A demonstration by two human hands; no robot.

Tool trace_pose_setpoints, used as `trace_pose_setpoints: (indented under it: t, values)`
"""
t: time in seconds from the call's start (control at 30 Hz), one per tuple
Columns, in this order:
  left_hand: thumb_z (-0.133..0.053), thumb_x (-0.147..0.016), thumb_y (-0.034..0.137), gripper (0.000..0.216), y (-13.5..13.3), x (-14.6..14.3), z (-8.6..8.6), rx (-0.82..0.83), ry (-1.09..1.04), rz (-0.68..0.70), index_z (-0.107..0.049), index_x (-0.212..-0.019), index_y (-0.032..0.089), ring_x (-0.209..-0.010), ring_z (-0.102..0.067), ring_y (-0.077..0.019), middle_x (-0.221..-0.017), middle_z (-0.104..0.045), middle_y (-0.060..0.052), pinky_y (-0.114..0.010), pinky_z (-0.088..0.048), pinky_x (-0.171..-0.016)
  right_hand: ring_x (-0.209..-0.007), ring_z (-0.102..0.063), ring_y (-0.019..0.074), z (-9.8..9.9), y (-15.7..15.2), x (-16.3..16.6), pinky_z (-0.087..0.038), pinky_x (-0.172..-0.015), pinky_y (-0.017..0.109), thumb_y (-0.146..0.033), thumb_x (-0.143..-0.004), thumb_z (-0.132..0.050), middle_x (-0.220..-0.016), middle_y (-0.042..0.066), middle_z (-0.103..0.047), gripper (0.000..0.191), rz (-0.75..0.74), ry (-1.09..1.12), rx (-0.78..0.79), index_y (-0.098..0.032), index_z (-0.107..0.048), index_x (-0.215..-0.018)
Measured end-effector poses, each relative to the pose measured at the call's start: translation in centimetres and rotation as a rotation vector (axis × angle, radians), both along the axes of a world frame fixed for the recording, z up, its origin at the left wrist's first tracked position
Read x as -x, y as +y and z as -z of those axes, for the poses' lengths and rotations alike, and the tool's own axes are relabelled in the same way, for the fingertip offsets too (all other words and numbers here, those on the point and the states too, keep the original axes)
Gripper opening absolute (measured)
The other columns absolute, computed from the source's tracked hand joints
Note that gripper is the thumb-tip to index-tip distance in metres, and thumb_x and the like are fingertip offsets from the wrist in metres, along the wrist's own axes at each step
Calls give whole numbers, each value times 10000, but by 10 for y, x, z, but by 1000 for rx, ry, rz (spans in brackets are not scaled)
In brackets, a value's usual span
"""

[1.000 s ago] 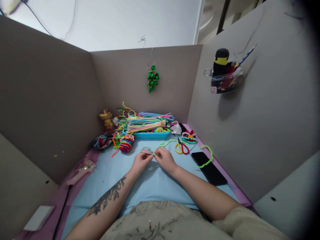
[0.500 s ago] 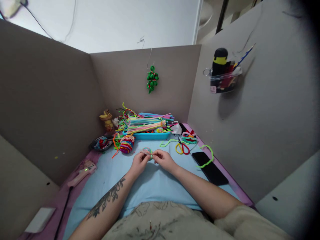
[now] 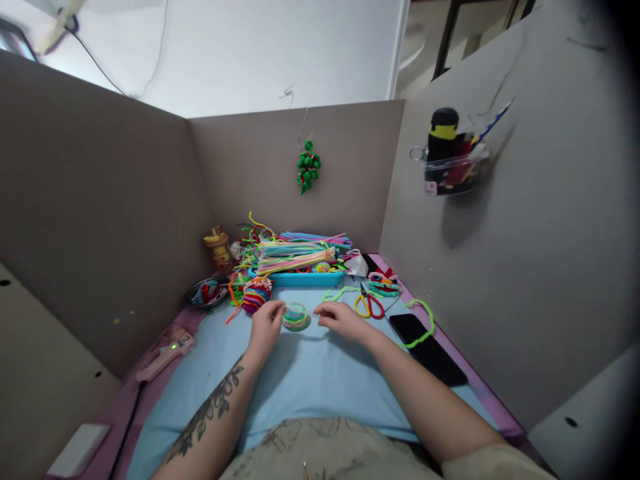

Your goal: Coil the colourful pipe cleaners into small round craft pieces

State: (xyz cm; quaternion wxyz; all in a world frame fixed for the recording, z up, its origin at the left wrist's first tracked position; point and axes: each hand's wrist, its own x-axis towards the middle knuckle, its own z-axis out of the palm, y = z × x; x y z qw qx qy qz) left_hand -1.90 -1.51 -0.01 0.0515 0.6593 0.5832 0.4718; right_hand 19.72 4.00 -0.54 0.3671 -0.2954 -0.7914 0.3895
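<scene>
Nearest you: a patterned cloth (image 3: 320, 447) over your lap, and a white block (image 3: 77, 450) at the mat's near left corner.
Mat: one pale blue mat (image 3: 300, 380) covers the desk, and both forearms lie across it.
Left hand: your left hand (image 3: 265, 327) rests on the mat, fingers curled, tips touching the coil's left rim. Whether they pinch it, I cannot tell.
Right hand: your right hand (image 3: 343, 319) lies palm down with its fingers drawn together, pointing at the coil's right rim, just beside it. Any strand between them is too small to make out.
Coil: one flat coiled pipe-cleaner disc (image 3: 296, 317) in green, pink and blue lies on the mat between your two hands.
Right of the hands: one black phone (image 3: 427, 340) with a looped green pipe cleaner (image 3: 421, 323) lying across its far end.
Left edge: one pink glue gun (image 3: 165, 345), well apart from your left hand.
Just behind the hands: one rainbow woven ball (image 3: 255, 293) behind the left hand, and one pair of scissors (image 3: 369, 305) with yellow and red handles behind the right.
Further back: one dark bowl (image 3: 206, 293) of scraps and one blue tray (image 3: 305, 278) under a bundle of pipe cleaners (image 3: 295, 250) – too many to count.
Back corner: one yellow figure (image 3: 219, 243).
Walls: one green ornament (image 3: 309, 165) hangs on the back panel; one clear holder (image 3: 450, 173) on the right panel holds a black-and-yellow bottle (image 3: 443, 133).
</scene>
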Motion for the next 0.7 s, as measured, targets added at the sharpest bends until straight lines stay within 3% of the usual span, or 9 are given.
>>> trace_pose_setpoints:
  t: [0.1, 0.27, 0.4, 0.5, 0.7]
  values:
    - [-467, -835, 318, 234, 6, 7, -14, -32, 35, -97, -642, -846, 163, -762, -598, -180, -819, -669, -60, -285, -455, -715, -671, -541, 139, -5, 12, -13, -422, -621, 252, -239, -700, -615, -751, 17, -631, 152, 167, 83, -39, -181, -651, -835]
    - [-491, -832, 292, 210, 33, -17, -31, 44, 298, 37, -674, -839, 191, -813, -600, -183, -847, -676, -55, -272, -446, -743, -603, -521, 122, -14, 20, -23, -427, -534, 232, -357, -733, -600, -739, 13, -598, 248, 481, 558, 62, -169, -593, -894]
    - [-504, -830, 296, 210, 69, -42, -34, 92, 483, 95, -686, -862, 196, -856, -591, -196, -875, -669, -66, -279, -439, -771, -579, -507, 109, -19, 16, -22, -428, -530, 229, -350, -726, -620, -719, 4, -589, 234, 488, 652, 58, -166, -592, -868]
    - [-522, -817, 283, 230, 98, -46, -33, 106, 520, 125, -673, -954, 176, -906, -584, -205, -953, -661, -86, -287, -428, -820, -563, -501, 103, -24, 13, -23, -428, -535, 231, -352, -733, -617, -707, -4, -582, 226, 526, 705, 51, -171, -586, -864]
    - [-394, -847, 210, 292, 152, -25, -51, 71, 559, -35, -661, -955, 162, -890, -568, -207, -940, -637, -104, -292, -422, -805, -591, -503, 112, -30, 13, -31, -439, -544, 235, -366, -766, -578, -724, 6, -558, 224, 602, 709, 75, -180, -565, -890]
